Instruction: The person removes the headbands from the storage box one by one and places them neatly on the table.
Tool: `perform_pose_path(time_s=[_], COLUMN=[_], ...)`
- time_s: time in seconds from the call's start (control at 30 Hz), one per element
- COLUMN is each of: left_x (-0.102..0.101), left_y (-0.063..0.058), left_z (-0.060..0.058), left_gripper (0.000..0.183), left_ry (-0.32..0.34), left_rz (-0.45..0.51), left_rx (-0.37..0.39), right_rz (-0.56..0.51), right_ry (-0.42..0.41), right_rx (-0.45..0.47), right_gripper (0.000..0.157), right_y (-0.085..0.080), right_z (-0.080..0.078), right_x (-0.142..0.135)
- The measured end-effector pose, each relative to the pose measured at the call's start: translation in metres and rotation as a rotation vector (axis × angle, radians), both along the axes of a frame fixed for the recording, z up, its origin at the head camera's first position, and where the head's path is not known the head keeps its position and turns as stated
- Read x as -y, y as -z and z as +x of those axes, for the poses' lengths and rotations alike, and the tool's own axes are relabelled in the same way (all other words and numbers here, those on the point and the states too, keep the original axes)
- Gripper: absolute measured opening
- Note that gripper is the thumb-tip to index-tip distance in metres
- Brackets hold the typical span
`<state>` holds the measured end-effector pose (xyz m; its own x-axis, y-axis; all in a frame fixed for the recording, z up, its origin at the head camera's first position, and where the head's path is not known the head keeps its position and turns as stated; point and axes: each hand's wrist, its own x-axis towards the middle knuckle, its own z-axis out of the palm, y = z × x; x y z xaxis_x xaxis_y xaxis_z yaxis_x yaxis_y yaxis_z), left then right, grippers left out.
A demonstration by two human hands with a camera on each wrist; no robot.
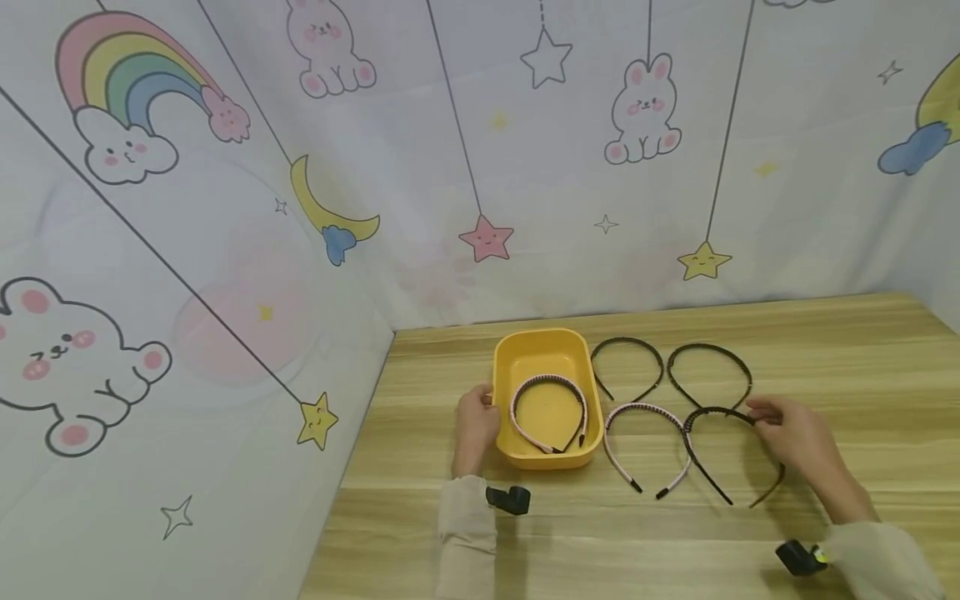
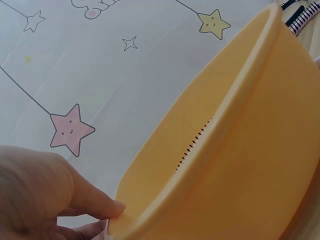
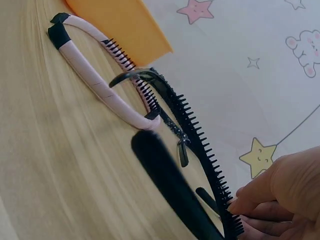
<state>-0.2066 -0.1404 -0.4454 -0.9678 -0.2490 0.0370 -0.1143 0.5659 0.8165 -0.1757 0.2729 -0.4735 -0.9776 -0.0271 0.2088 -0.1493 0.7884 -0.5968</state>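
My left hand (image 1: 477, 425) pinches the left rim of a yellow plastic basin (image 1: 547, 460); in the left wrist view the thumb lies over the rim. Inside the basin lies a pink headband (image 1: 550, 379) with dark teeth and black tips. My right hand (image 1: 798, 437) pinches the upper right of a black toothed headband (image 1: 709, 475). The right wrist view shows thumb and fingers on this headband's toothed band (image 3: 204, 142), which appears tilted up from the table. Left of it, a pink headband (image 1: 647, 407) lies on the table.
Two more black headbands, one (image 1: 628, 340) beside the basin and one (image 1: 708, 346) farther right, lie behind the front pair. The wood-grain table (image 1: 600, 542) meets a printed cloth backdrop (image 1: 570, 275) at the back and left. Each wrist carries a small black camera (image 1: 510, 500).
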Motion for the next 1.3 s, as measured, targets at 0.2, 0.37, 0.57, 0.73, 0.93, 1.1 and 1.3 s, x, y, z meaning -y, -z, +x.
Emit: perform_pose_path(time_s=[0.2,0.37,0.57,0.73,0.93,1.1,1.3], left_x=[0.001,0.000,0.001,0.002,0.001,0.001,0.001], left_y=[0.000,0.001,0.001,0.002,0.000,0.001,0.002], left_z=[0.000,0.000,0.000,0.000,0.000,-0.001,0.000], left_gripper=[0.041,0.040,0.039,0.040,0.040,0.040,0.040], left_ry=[0.006,0.004,0.010,0.013,0.005,0.006,0.009], left_rz=[-0.002,-0.003,0.002,0.000,-0.007,-0.015,-0.025], left_rx=[-0.012,-0.013,-0.014,-0.010,-0.001,0.001,0.006], right_rz=[0.012,0.020,0.028,0.040,0.050,0.053,0.050], right_ry=[-0.003,0.000,-0.001,0.001,0.025,0.036,0.049], right_rx=[-0.009,0.008,0.006,0.017,0.013,-0.001,-0.004], right_gripper=[0.030,0.030,0.030,0.030,0.031,0.031,0.032], right_y=[0.004,0.007,0.008,0.008,0.009,0.012,0.012], right_z=[0.002,0.002,0.002,0.001,-0.002,-0.004,-0.006], right_x=[-0.004,-0.007,-0.008,-0.010,-0.010,-0.010,-0.010])
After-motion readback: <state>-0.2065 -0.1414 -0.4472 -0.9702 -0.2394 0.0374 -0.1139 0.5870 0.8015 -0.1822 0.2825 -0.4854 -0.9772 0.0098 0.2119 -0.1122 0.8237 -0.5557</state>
